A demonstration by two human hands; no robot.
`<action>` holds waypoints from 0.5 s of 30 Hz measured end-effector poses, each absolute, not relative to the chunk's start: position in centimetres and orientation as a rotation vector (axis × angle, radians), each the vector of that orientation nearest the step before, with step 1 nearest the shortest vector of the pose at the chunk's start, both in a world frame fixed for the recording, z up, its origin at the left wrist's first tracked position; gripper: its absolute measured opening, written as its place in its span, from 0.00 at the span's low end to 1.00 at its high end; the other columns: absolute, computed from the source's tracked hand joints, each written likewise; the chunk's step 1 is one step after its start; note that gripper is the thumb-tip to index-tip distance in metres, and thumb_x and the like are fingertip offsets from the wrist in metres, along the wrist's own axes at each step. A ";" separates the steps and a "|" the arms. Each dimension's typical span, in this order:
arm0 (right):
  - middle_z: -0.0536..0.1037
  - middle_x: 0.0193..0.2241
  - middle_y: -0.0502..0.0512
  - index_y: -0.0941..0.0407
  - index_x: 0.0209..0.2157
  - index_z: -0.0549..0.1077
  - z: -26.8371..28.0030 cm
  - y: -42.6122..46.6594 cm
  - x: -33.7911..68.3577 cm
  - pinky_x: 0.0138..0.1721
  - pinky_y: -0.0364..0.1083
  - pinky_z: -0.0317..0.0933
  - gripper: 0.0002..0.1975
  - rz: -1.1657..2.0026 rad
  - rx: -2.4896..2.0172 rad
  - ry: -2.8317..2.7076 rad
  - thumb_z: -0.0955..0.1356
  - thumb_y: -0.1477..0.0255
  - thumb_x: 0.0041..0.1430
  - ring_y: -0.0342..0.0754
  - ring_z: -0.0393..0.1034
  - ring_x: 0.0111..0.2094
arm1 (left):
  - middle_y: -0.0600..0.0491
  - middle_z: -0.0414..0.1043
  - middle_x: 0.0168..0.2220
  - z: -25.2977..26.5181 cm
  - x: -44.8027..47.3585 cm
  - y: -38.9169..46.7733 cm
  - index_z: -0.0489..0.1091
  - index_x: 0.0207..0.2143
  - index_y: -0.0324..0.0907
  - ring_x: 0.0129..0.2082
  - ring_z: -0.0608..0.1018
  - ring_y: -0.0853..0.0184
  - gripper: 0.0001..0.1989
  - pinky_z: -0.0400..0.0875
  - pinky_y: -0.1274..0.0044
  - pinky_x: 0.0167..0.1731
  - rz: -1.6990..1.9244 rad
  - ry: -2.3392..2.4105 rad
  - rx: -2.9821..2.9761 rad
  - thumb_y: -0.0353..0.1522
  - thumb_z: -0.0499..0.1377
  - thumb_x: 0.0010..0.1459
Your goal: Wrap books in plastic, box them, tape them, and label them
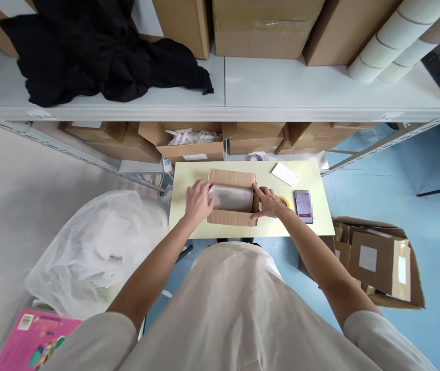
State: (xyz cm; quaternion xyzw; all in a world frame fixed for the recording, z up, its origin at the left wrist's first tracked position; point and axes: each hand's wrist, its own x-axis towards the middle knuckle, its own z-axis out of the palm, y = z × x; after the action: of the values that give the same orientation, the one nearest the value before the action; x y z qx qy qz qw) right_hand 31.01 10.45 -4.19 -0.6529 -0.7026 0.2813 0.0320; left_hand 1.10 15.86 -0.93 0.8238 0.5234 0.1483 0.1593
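Observation:
An open cardboard box (232, 218) lies on the pale yellow table, its long flaps folded outward at the far and near sides. Inside it is a package in clear plastic wrap (230, 198); its contents are too blurred to name. My left hand (198, 202) grips the left end of the box, fingertips curled at its edge beside the wrapped package. At the opposite end, my right hand (269, 202) holds the box's right side, thumb near and fingers far. A yellow roll of tape (283, 201) sits partly hidden behind my right hand.
On the table (183, 175) lie a white box (284, 174) and a phone (304, 206). A metal shelf (266, 85) with cartons spans the far side. A large plastic bag (99, 247) stands left; a carton of flattened boxes (378, 263) is on the right floor.

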 end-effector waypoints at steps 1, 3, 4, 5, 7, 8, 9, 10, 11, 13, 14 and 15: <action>0.56 0.60 0.67 0.47 0.67 0.39 -4.4 10.1 31.2 0.53 0.68 0.53 0.65 0.841 -1.984 -2.124 0.76 0.49 0.33 0.71 0.52 0.58 | 0.35 0.54 0.62 -1.5 -0.2 15.4 0.55 0.58 0.37 0.64 0.56 0.50 0.29 0.51 0.56 0.60 0.552 1.632 2.194 0.35 0.57 0.55; 0.50 0.63 0.69 0.50 0.67 0.39 -4.9 9.2 31.5 0.55 0.68 0.52 0.61 0.795 -1.931 -1.950 0.73 0.47 0.39 0.71 0.48 0.61 | 0.32 0.50 0.63 -3.1 -2.5 14.5 0.49 0.61 0.34 0.65 0.55 0.48 0.40 0.54 0.57 0.60 0.700 1.798 1.762 0.41 0.62 0.51; 0.49 0.64 0.69 0.51 0.68 0.37 -5.4 8.6 31.6 0.56 0.68 0.53 0.59 0.790 -1.900 -1.817 0.71 0.47 0.43 0.70 0.49 0.62 | 0.32 0.52 0.63 -3.9 -3.3 14.1 0.49 0.61 0.35 0.64 0.57 0.48 0.41 0.57 0.57 0.58 0.678 1.764 1.547 0.43 0.62 0.51; 0.49 0.64 0.69 0.51 0.67 0.34 -5.8 7.9 31.7 0.56 0.66 0.54 0.56 0.807 -1.860 -1.671 0.69 0.47 0.48 0.67 0.51 0.62 | 0.34 0.55 0.62 -4.7 -3.8 13.7 0.50 0.61 0.37 0.63 0.60 0.49 0.40 0.59 0.58 0.57 0.650 1.664 1.403 0.45 0.61 0.51; 0.51 0.64 0.69 0.50 0.67 0.29 -6.6 6.6 31.5 0.54 0.64 0.60 0.50 0.878 -1.772 -1.428 0.64 0.49 0.56 0.62 0.57 0.60 | 0.39 0.62 0.59 -5.9 -4.1 13.2 0.55 0.59 0.41 0.61 0.64 0.53 0.36 0.62 0.61 0.56 0.605 1.424 1.275 0.47 0.60 0.52; 0.53 0.64 0.68 0.49 0.67 0.28 -6.9 6.0 31.3 0.53 0.63 0.61 0.48 0.907 -1.737 -1.376 0.63 0.50 0.58 0.61 0.59 0.60 | 0.41 0.65 0.57 -6.3 -3.9 13.1 0.56 0.58 0.42 0.60 0.66 0.55 0.35 0.63 0.63 0.56 0.606 1.315 1.283 0.47 0.59 0.52; 0.54 0.64 0.68 0.49 0.67 0.30 -7.1 5.5 31.0 0.53 0.62 0.62 0.46 0.918 -1.711 -1.390 0.63 0.52 0.59 0.60 0.59 0.60 | 0.42 0.66 0.56 -6.5 -3.5 13.2 0.57 0.59 0.42 0.58 0.67 0.57 0.36 0.64 0.65 0.56 0.615 1.231 1.318 0.48 0.59 0.52; 0.55 0.64 0.67 0.50 0.67 0.34 -7.2 5.2 30.6 0.55 0.62 0.60 0.46 0.907 -1.692 -1.464 0.64 0.53 0.58 0.60 0.57 0.61 | 0.42 0.67 0.55 -6.5 -3.1 13.3 0.56 0.59 0.41 0.57 0.69 0.57 0.37 0.65 0.65 0.55 0.626 1.168 1.366 0.49 0.59 0.51; 0.55 0.64 0.67 0.52 0.68 0.38 -7.1 5.1 30.3 0.57 0.62 0.58 0.45 0.881 -1.671 -1.585 0.65 0.55 0.58 0.61 0.54 0.63 | 0.41 0.66 0.56 -6.4 -2.8 13.4 0.55 0.61 0.40 0.57 0.69 0.57 0.40 0.64 0.65 0.56 0.629 1.109 1.422 0.51 0.59 0.51; 0.54 0.65 0.66 0.55 0.67 0.45 -6.6 5.3 29.9 0.61 0.62 0.51 0.41 0.831 -1.610 -1.876 0.67 0.61 0.57 0.60 0.47 0.65 | 0.37 0.61 0.59 -6.1 -2.5 13.7 0.51 0.63 0.37 0.60 0.65 0.53 0.45 0.61 0.63 0.58 0.585 1.030 1.597 0.54 0.57 0.50; 0.53 0.65 0.65 0.57 0.66 0.48 -6.3 5.6 29.9 0.62 0.62 0.48 0.39 0.824 -1.580 -2.011 0.66 0.65 0.57 0.60 0.44 0.66 | 0.35 0.56 0.62 -5.9 -2.6 13.8 0.48 0.64 0.36 0.62 0.61 0.51 0.49 0.57 0.61 0.60 0.529 0.997 1.718 0.55 0.58 0.49; 0.52 0.66 0.65 0.58 0.66 0.50 -6.0 5.8 30.0 0.63 0.62 0.46 0.38 0.831 -1.558 -2.131 0.66 0.69 0.57 0.60 0.42 0.67 | 0.33 0.49 0.65 -5.7 -2.8 14.0 0.45 0.65 0.34 0.65 0.56 0.48 0.54 0.54 0.60 0.61 0.450 0.963 1.855 0.56 0.59 0.46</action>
State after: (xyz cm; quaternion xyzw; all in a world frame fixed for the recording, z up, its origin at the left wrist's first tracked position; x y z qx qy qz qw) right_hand 30.02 5.82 -6.05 -0.5532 -0.7565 0.2951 0.1861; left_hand -2.82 14.00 -5.74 0.7606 0.3948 0.1843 0.4813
